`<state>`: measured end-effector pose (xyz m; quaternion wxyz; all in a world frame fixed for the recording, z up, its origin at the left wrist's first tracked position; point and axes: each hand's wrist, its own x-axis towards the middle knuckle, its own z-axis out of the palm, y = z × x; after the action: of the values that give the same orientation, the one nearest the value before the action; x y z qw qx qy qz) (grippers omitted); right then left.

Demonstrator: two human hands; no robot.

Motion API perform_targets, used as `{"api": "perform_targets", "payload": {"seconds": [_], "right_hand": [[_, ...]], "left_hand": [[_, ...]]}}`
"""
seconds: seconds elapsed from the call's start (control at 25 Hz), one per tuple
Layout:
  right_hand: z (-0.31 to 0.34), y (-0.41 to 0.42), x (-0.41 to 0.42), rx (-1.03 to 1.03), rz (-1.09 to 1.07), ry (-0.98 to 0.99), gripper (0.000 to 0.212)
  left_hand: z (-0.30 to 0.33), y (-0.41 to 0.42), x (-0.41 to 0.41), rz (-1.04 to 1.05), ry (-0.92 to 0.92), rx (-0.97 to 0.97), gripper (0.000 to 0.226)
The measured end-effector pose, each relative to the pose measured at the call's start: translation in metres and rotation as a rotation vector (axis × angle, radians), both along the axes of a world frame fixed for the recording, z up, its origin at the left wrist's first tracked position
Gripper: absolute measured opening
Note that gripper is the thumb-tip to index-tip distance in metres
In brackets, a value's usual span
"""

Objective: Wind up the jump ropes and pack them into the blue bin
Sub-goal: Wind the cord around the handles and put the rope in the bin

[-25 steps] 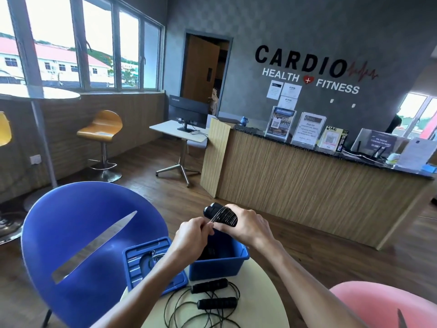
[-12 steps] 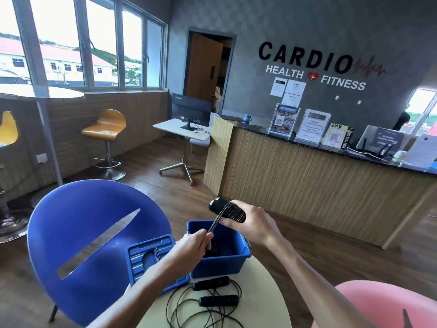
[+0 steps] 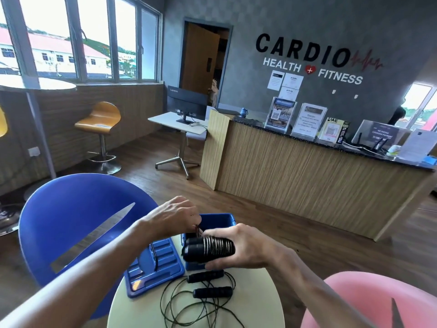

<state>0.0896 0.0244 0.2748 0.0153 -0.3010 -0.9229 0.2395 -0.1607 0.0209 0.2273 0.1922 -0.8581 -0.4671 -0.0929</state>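
My right hand (image 3: 243, 247) grips a wound jump rope (image 3: 208, 247): two black handles side by side with thin cord coiled tightly around them. It is held level just in front of the blue bin (image 3: 223, 220). My left hand (image 3: 173, 217) hovers over the bin's left rim and pinches the loose end of the cord near the handles. A second jump rope (image 3: 209, 292) lies unwound on the round table (image 3: 267, 304), with two black handles and tangled cord.
The bin's blue lid (image 3: 163, 263) lies flat to the left of the bin at the table's edge. A blue chair (image 3: 71, 228) stands on the left and a pink chair (image 3: 369, 301) on the right. A wooden reception counter (image 3: 307, 176) is beyond.
The wound rope has come down from above the bin to in front of it. My left hand rose from below the handles to above the bin's left rim. The camera tilted down slightly.
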Motion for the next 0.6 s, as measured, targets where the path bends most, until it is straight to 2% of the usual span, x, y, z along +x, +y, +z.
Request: {"api": "perform_targets", "payload": {"seconds": [0.16, 0.28, 0.32, 0.44, 0.52, 0.6], "right_hand": [[-0.008, -0.006, -0.003, 0.085, -0.055, -0.182, 0.067], [-0.019, -0.006, -0.008, 0.240, -0.123, -0.227, 0.071], [-0.022, -0.004, -0.010, 0.281, -0.166, -0.212, 0.074], [-0.025, 0.003, -0.014, 0.367, -0.270, -0.170, 0.079], [-0.026, 0.005, -0.017, 0.399, -0.299, -0.153, 0.077], [-0.028, 0.004, -0.022, 0.418, -0.326, -0.135, 0.074]], "left_hand": [[0.031, -0.010, 0.026, 0.091, 0.325, -0.142, 0.024], [0.041, -0.023, 0.047, 0.162, 0.346, -0.104, 0.019], [0.038, -0.027, 0.051, 0.183, 0.266, -0.094, 0.018], [0.022, -0.038, 0.056, 0.248, -0.149, -0.158, 0.015], [0.009, -0.040, 0.057, 0.234, -0.437, -0.110, 0.012], [-0.002, -0.040, 0.058, 0.290, -0.711, -0.054, 0.020]]}}
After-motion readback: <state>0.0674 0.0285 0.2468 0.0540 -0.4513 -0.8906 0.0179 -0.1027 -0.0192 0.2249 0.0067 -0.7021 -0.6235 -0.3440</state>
